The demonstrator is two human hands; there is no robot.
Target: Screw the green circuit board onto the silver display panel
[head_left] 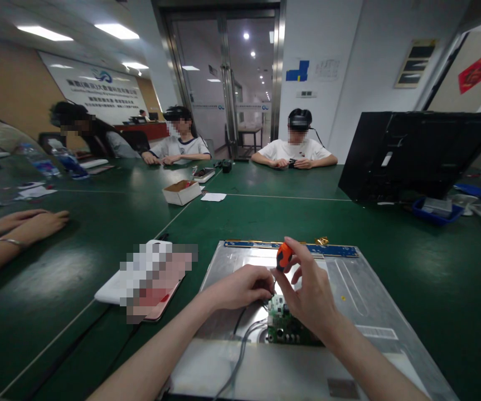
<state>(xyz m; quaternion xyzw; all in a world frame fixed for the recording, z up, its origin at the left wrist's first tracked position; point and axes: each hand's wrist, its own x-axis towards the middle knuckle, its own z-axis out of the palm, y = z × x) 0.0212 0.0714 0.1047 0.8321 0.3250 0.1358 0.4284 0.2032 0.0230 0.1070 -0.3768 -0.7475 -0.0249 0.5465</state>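
Low in the centre of the frame, a silvery metal panel (374, 301) lies on the green table (453, 273), its far edge lined by a narrow blue strip (340, 250) and its near side running to the bottom of the frame. The right hand (309, 287) pinches an orange-and-black screwdriver (283, 256) between thumb and forefinger above the panel's middle, handle up; its tip is hidden. The left hand (252, 287) sits just beside it, fingers curled inward near thin wires; whether they grip anything, I cannot tell. The green circuit board (284, 328) lies on the panel below both hands, its right part covered by the right hand and wrist, while a grey cable (241, 356) loops off toward the bottom edge. On the left, only a thin strip of tabletop separates the panel from a pink phone (156, 313). To the right, a broad green stretch runs to the frame's edge, bounded above by a black monitor (416, 156) and a blue tray (450, 218).
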